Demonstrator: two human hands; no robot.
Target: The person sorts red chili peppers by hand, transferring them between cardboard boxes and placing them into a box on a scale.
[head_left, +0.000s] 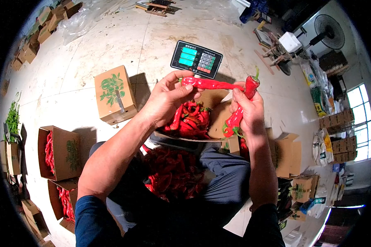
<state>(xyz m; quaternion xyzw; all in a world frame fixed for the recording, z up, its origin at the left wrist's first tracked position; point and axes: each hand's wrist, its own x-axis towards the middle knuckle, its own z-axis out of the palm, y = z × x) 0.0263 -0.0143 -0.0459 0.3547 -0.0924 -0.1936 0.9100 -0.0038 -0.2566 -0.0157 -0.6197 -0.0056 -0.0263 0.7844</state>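
Note:
My left hand [165, 95] pinches a long red chili pepper [212, 84] near its stem end, holding it level above an open carton. My right hand [250, 111] is closed on more red peppers [235, 119]; one has its green stem pointing up, another hangs down below the fingers. The tip of the level pepper reaches the right fingers. Beneath, the open carton [220, 119] holds a heap of red peppers [190, 120] on its left side. Behind it stands a weighing scale display [196, 59] with lit green screens.
A closed carton [116, 94] with a green vegetable print stands at left. Open cartons of red peppers [62, 158] are further left. Loose red peppers [173, 173] are piled between my legs. A fan [329, 32] stands far right, near stacked boxes [338, 120].

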